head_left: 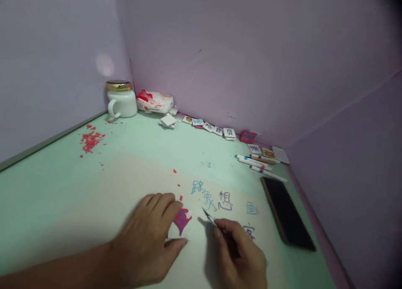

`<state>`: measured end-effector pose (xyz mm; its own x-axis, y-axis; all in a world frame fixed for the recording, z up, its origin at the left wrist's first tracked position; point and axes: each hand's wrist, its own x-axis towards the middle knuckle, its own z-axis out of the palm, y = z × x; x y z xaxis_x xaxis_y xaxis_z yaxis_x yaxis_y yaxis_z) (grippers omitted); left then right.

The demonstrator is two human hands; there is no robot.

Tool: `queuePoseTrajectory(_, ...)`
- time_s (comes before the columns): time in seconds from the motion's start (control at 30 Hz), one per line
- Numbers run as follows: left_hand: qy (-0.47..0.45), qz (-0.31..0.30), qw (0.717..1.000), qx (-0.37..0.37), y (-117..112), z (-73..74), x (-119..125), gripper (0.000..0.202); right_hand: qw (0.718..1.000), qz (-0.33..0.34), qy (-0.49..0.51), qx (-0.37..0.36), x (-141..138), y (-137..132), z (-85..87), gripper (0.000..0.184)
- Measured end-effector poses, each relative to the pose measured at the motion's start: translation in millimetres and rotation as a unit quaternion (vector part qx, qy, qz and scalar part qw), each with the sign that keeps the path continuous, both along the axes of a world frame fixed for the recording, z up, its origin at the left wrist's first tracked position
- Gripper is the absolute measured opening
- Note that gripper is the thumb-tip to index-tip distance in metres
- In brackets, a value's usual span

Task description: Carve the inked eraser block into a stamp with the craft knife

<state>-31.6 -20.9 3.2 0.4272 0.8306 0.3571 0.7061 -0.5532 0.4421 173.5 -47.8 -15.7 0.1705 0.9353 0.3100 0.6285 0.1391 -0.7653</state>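
Handwritten characters marked the desk (pixel 125 184): 路, 象 and 画 in blue, 想 and 客 in purple. Of the small tiles (pixel 218 130) by the wall, one read 员 and another 音; the lettering on the red-and-white packet (pixel 157 102) was too small to make out. A white block (pixel 182 220), its top patched in ragged red and purple, lay on the desk, pinched between the left hand's (pixel 149 232) thumb and fingers. The right hand (pixel 241 249) gripped a knife (pixel 210 217) like a pen, its tip apart from the block.
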Motion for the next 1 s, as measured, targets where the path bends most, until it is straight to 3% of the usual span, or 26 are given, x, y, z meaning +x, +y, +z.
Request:
queuePoseTrajectory(0.13,0.067,0.025,0.996,-0.055,-2.6,6.0,0.2,0.024,0.999,0.018,-0.045,0.012,-3.5,0.8,6.7,0.018)
queuePoseTrajectory(0.37,0.100,-0.068,0.991,-0.053,-2.0,10.2,-5.2,0.030,0.994,0.041,-0.098,0.036,-7.6,10.8,13.4,0.014)
queuePoseTrajectory(0.53,0.122,-0.082,0.987,-0.060,-5.8,2.5,-6.5,0.036,0.965,0.067,-0.218,0.130,-4.0,15.7,6.2,0.016)
queuePoseTrajectory(0.67,0.119,-0.095,0.988,-0.031,-6.3,0.2,-6.8,0.033,0.939,0.097,-0.295,0.150,1.2,15.1,4.2,0.020)
queuePoseTrajectory(1.0,0.097,-0.122,0.988,-0.002,-0.7,6.2,-8.7,0.031,0.937,0.122,-0.299,0.132,0.0,10.4,5.2,0.024)
